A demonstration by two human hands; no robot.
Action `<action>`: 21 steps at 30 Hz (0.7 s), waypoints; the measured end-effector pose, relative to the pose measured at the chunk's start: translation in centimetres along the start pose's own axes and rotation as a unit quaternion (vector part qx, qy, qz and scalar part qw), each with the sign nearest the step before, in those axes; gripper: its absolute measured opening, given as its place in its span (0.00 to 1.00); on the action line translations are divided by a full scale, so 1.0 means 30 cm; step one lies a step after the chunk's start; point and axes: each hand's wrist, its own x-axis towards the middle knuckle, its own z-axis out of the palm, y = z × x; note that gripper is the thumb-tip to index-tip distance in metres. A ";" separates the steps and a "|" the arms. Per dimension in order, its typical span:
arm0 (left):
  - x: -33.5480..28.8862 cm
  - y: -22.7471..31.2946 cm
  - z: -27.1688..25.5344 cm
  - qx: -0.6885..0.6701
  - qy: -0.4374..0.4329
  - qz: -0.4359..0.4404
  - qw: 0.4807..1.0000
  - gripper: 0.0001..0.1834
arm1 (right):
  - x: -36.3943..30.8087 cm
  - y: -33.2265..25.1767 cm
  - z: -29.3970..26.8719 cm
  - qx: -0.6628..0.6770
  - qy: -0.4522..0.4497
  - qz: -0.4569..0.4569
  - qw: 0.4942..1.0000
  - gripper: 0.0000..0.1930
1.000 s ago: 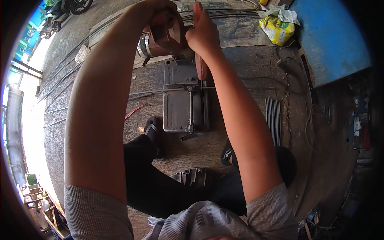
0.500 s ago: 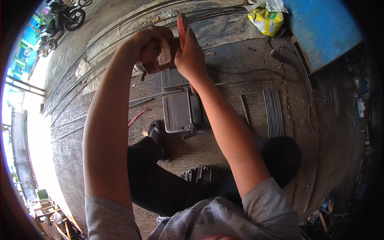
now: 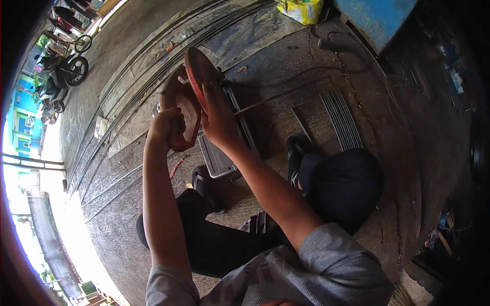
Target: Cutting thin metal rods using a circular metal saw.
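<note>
My left hand [image 3: 168, 127] is closed round the loop handle [image 3: 191, 120] of a reddish-brown cut-off saw. Beside the handle a thin red disc [image 3: 196, 76] stands on edge, tilted. My right hand [image 3: 219, 115] lies against the disc's right side with its fingers stretched up along it; the far side of the disc hides whether a thumb wraps round. Below both hands is the grey metal base [image 3: 217, 155] of the saw, partly covered by my right forearm. A long rod [image 3: 270, 99] reaches rightward from beside the base.
Several cut rods [image 3: 341, 122] lie side by side on the right, with a single short rod [image 3: 302, 125] near my foot. Long rods [image 3: 138, 76] run across the floor at left. A yellow bag [image 3: 301, 10] and a blue panel [image 3: 380, 18] are at the far right; motorcycles [image 3: 75, 71] stand far left.
My view has turned and shifted. My left hand now grips the saw handle lower and nearer to me, and my right hand stays on the red disc, which shows more of its face.
</note>
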 end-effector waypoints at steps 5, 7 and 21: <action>-0.035 -0.077 0.023 -0.046 0.029 0.018 0.998 0.09 | -0.064 0.010 -0.028 -0.016 -0.009 0.000 1.000 0.32; -0.026 -0.109 0.009 -0.026 0.026 0.024 0.999 0.10 | -0.082 0.011 -0.033 -0.013 -0.011 0.004 1.000 0.32; -0.084 -0.219 0.056 0.021 0.046 0.050 0.997 0.16 | -0.184 0.079 -0.027 -0.005 0.020 -0.009 1.000 0.33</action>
